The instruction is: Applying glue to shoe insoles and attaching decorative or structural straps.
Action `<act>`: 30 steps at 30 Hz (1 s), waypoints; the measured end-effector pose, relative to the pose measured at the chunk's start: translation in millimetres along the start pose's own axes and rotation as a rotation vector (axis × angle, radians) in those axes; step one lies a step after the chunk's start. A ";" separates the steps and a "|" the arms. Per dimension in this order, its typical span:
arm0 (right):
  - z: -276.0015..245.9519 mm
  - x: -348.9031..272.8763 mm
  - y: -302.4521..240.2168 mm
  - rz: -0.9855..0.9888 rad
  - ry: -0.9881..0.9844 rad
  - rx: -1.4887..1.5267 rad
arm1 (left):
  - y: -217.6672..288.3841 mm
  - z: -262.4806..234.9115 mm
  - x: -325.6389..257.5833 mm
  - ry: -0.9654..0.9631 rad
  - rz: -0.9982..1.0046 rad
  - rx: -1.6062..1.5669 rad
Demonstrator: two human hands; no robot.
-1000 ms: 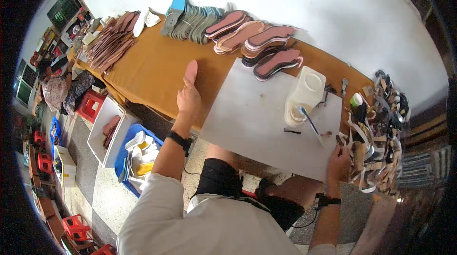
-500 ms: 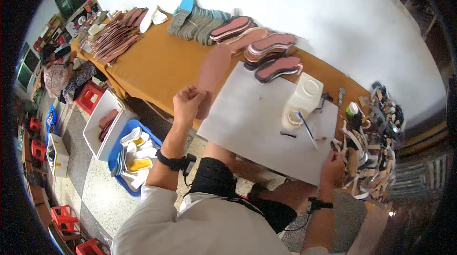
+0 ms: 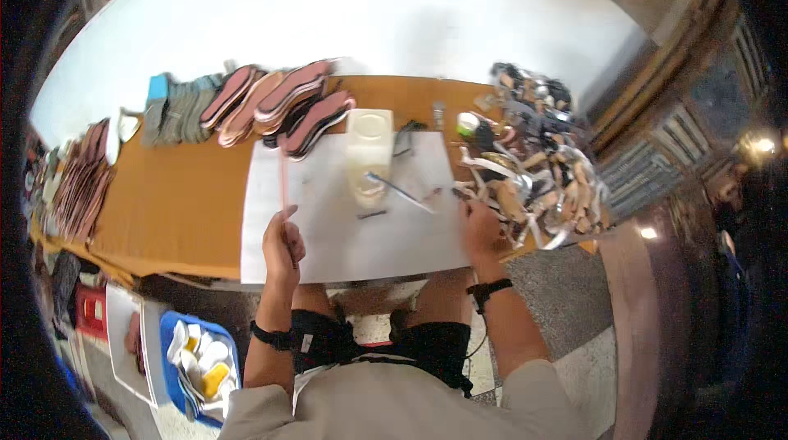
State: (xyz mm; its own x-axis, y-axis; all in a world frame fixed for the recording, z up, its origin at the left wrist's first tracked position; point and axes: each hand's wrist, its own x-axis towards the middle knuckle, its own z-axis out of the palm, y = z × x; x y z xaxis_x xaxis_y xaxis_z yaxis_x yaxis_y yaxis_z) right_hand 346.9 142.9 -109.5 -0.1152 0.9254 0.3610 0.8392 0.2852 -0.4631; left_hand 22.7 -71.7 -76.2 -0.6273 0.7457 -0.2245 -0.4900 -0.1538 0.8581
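Note:
My left hand [image 3: 281,253] is closed on a pink shoe insole [image 3: 284,177], which it holds upright and nearly edge-on above the white sheet [image 3: 320,247]. At the right edge of that sheet, my right hand [image 3: 483,231] has its fingers pinched together beside a heap of shoe straps [image 3: 525,181]. What those fingers hold, if anything, is blurred. Between the hands stands a pale plastic container [image 3: 369,132], cut open at its near end, with a blue-handled brush [image 3: 400,191] resting across it. A small dark strip [image 3: 372,214] lies just in front.
Stacked insoles [image 3: 300,95] stand behind the sheet, beside grey-green pieces [image 3: 182,116]. More brown-pink pieces [image 3: 82,181] fill the left of the orange-covered table [image 3: 164,210]. A white-and-green jar [image 3: 468,123] stands near the straps. A blue basket [image 3: 168,350] of white soles sits lower left.
The view has swung to the right. The insole in my left hand has turned from its flat face to nearly edge-on, and now stands over the sheet. My right hand remains by the straps.

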 end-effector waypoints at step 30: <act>-231.4 88.4 41.7 0.048 -0.110 -0.217 | -37.9 -20.8 40.1 -0.160 -0.159 -0.142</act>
State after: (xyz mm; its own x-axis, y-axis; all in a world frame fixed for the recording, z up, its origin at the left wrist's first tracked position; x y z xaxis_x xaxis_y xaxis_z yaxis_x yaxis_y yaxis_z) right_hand 494.7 178.8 90.4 -0.1197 0.9616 0.2471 0.9382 0.1910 -0.2887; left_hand 3.6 -49.5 -127.4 -0.4371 0.8593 -0.2657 -0.6620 -0.1074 0.7418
